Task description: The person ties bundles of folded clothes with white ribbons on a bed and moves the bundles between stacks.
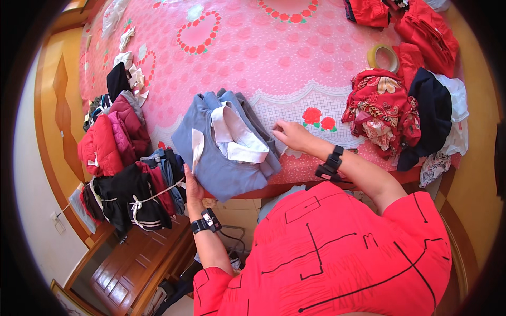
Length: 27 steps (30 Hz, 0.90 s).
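Observation:
A folded grey-blue sweater (200,152) with a white collar (247,155) lies near the table's front edge, other grey-blue layers showing behind it. My left hand (194,190) is at its left front edge, thumb up and the other fingers partly hidden, apparently gripping the edge. Just above that hand, a white cloth strip (197,148) lies over the sweater. My right hand (296,137) hovers just right of the folded stack, its fingers curled together. What they pinch, if anything, is too small to make out. A short pale strip end shows below it, beside the stack.
The table has a pink floral cover (253,63). At left stand red and maroon clothes (103,147) and a black bundle tied with white strips (142,203). White scraps (126,58) lie behind them. At right are a red patterned bundle (380,110), dark cloth (429,116) and a tape roll (372,55).

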Each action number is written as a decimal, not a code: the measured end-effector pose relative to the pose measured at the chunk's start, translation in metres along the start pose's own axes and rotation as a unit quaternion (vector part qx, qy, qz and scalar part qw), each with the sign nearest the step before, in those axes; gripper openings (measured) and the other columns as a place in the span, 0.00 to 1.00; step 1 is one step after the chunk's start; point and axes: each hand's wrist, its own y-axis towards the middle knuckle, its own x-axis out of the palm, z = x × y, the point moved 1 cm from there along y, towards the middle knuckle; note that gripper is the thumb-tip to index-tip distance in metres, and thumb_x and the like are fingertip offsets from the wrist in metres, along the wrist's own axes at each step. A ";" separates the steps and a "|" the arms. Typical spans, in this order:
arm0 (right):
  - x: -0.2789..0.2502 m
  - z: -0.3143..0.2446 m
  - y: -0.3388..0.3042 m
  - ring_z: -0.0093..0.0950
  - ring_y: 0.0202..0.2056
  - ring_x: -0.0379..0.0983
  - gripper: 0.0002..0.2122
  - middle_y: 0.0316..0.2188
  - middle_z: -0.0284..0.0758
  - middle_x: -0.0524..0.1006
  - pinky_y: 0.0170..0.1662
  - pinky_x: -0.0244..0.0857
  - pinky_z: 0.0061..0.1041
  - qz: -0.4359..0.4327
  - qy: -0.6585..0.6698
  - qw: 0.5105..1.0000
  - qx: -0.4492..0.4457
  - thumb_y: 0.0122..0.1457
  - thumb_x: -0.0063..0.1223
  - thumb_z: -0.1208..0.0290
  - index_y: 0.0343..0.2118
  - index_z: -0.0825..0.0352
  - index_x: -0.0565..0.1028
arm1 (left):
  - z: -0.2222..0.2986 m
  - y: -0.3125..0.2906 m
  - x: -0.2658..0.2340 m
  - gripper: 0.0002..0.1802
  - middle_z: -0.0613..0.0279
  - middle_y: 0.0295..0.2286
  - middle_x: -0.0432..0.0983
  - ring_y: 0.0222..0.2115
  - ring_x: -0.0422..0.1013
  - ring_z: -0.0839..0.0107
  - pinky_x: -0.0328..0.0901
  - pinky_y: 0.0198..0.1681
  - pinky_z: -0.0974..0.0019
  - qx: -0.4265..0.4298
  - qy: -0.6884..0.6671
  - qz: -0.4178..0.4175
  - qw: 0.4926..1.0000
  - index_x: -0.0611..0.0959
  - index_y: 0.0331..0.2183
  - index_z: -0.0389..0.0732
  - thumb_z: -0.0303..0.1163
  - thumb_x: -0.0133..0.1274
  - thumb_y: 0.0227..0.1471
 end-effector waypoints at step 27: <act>-0.036 0.065 -0.052 0.46 0.30 0.74 0.07 0.24 0.49 0.75 0.32 0.65 0.44 0.218 -0.290 0.932 0.011 0.54 0.48 0.74 0.36 0.66 0.67 | -0.082 0.025 -0.074 0.20 0.56 0.33 0.75 0.30 0.72 0.66 0.67 0.33 0.63 -0.036 0.078 0.083 0.993 0.76 0.38 0.37 0.41 0.33 0.59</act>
